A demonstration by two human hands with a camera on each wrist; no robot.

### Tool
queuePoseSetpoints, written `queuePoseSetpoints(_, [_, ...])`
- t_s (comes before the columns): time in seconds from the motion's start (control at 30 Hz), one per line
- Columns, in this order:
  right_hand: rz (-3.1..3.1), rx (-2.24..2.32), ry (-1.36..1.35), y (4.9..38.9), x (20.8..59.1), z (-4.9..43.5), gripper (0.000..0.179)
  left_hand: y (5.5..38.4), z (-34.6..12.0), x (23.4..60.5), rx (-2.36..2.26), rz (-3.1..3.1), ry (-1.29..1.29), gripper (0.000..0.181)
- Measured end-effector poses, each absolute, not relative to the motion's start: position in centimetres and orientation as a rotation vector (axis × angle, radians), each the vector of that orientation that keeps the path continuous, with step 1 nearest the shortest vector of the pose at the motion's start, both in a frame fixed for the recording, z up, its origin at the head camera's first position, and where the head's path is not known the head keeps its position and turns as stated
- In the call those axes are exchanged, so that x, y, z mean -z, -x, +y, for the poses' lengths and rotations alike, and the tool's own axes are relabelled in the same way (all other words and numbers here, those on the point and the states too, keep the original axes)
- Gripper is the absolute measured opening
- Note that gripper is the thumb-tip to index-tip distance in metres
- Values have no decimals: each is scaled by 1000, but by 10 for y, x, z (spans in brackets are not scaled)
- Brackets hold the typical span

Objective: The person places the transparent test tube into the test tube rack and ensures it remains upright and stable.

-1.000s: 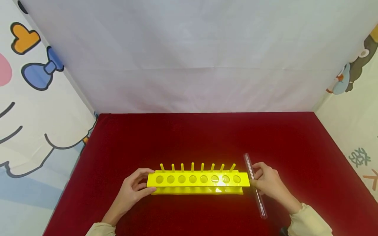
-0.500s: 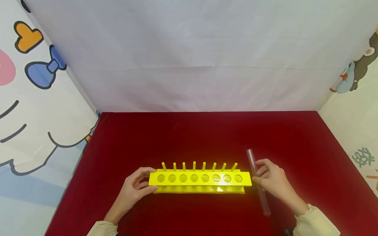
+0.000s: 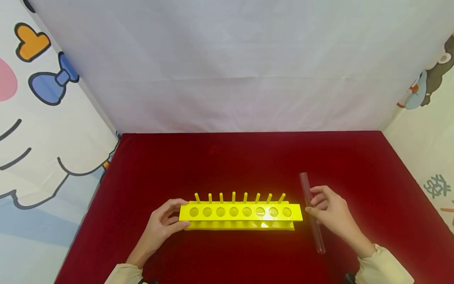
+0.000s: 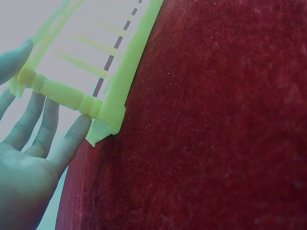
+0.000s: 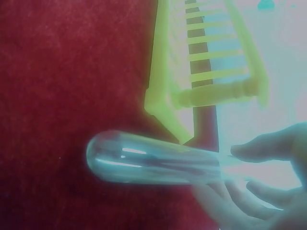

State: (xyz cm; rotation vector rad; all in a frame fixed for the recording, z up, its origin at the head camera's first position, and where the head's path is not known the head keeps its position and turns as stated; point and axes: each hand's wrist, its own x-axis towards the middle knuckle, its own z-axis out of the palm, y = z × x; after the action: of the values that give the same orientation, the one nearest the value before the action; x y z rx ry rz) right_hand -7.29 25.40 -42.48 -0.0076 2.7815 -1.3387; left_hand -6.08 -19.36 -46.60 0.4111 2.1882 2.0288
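Note:
A yellow test tube rack (image 3: 240, 218) stands crosswise before me, with round holes in its top plate and a row of upright pegs along the back. My left hand (image 3: 160, 225) holds its left end; in the left wrist view the thumb lies at the upper plate and the fingertips reach the end post (image 4: 62, 93). Just off the rack's right end, my right hand (image 3: 331, 209) pinches a clear glass test tube (image 3: 317, 234) between thumb and fingers. The tube slants, its rounded bottom (image 5: 108, 158) toward me. No tube shows in the rack's holes.
A dark red cloth (image 3: 227, 165) covers the table. White curtain (image 3: 227, 71) closes off the back, and printed cartoon panels (image 3: 46, 130) flank both sides. A small dark object (image 3: 349, 278) shows by the right sleeve.
The test tube and right hand have shifted slightly away from me and to the right. The rack and left hand hold their place, while the head view has tilted a little.

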Motion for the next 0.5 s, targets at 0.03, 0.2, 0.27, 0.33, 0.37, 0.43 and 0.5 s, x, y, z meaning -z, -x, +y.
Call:
queuePoseSetpoints(0.03, [2780,1348,9,73,424,254,49,61,-194,466,-2027,2186,-408,45])
queuePoseSetpoints(0.2, [2783,1373,7,73,422,253,49,61,-193,466,-2014,2179,-374,45])
queuePoseSetpoints(0.27, [2789,1381,10,72,421,253,48,61,-192,466,-2010,2180,-362,45])
queuePoseSetpoints(0.33, [2794,1393,18,71,419,253,48,61,-192,466,-2005,2186,-356,45])
queuePoseSetpoints(0.37, [2795,1398,23,71,419,253,48,61,-192,467,-2002,2189,-351,45])
queuePoseSetpoints(0.43, [2795,1408,30,70,418,253,48,60,-192,467,-1998,2195,-348,45])
queuePoseSetpoints(0.5, [2792,1417,36,69,417,252,49,60,-193,468,-1992,2202,-345,45])
